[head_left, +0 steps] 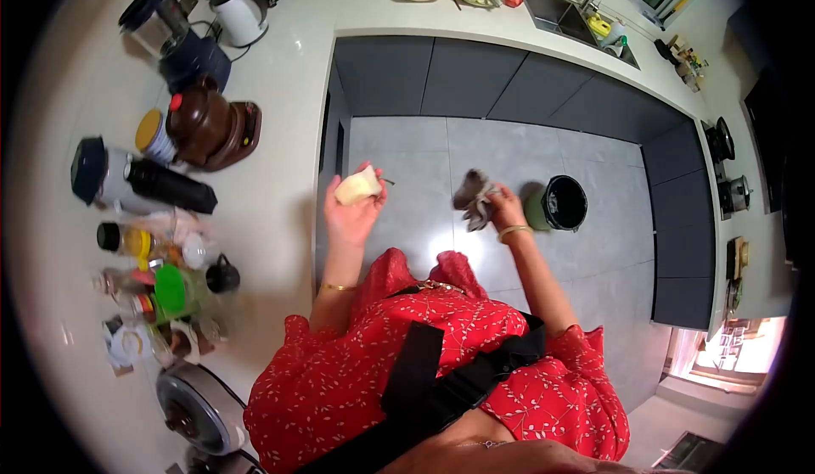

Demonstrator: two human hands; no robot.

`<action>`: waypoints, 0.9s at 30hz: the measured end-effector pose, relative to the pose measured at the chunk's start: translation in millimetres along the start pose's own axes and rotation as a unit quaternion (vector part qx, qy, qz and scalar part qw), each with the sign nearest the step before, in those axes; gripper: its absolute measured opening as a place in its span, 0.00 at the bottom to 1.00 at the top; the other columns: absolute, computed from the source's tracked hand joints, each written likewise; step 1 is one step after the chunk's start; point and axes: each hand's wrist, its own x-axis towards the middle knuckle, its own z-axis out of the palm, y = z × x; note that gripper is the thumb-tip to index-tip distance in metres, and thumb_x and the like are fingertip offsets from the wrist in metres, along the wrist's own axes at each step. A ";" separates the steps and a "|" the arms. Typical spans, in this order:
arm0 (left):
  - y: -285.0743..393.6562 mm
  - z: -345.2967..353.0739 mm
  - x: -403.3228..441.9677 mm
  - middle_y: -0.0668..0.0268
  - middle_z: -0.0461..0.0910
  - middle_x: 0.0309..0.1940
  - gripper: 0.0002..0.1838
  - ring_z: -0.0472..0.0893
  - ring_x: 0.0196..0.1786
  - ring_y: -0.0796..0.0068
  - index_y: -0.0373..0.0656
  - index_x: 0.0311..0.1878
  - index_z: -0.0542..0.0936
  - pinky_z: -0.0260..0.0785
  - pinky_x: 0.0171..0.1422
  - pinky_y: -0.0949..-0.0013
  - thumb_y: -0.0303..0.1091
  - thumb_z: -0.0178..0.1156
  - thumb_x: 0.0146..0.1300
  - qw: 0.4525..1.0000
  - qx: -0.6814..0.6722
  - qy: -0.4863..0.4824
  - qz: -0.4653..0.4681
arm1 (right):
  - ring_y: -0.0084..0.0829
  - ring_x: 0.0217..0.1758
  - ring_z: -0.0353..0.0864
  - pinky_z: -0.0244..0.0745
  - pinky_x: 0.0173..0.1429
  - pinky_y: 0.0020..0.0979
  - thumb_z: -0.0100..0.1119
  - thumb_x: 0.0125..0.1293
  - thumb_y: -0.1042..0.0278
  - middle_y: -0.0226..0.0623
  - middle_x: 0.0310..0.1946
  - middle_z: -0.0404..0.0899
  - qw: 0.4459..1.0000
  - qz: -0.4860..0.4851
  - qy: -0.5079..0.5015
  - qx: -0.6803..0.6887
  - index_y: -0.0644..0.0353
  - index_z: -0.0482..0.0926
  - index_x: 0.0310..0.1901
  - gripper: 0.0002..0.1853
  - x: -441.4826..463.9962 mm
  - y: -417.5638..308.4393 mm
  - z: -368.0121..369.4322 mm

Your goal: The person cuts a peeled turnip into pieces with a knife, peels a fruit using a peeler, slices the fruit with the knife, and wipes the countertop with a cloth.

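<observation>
Your left hand (355, 211) is turned palm up, partly curled, and holds a pale yellowish-white piece (358, 185) on its fingers; from this view you cannot tell what the piece is. A thin dark bit sticks out just beside those fingers, too small to make out. Your right hand (507, 209) is drawn narrow, pinching a crumpled grey-brown cloth (475, 200) that spreads out toward the left hand. The two hands are apart, both above the grey tiled floor (407, 147) and in front of your red patterned dress (501, 347). Near your right hand, on its outer side, a bin (566, 202) with a dark liner stands on the floor. To your left runs a white surface (284, 211) carrying a brown pot (204, 122), a blender (182, 45) and a crowd of jars and bottles. Ahead, on the far stretch, two plates of food sit near the sink (552, 11).
</observation>
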 end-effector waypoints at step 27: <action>108.1 64.8 467.5 0.51 0.64 0.56 0.29 0.61 0.61 0.50 0.32 0.60 0.58 0.47 0.69 0.51 0.45 0.46 0.64 0.978 0.158 0.000 0.134 | 0.43 0.50 0.73 0.69 0.52 0.37 0.62 0.50 0.54 0.54 0.48 0.72 0.919 -0.097 0.213 -0.318 0.69 0.69 0.52 0.32 687.0 -212.0 23.0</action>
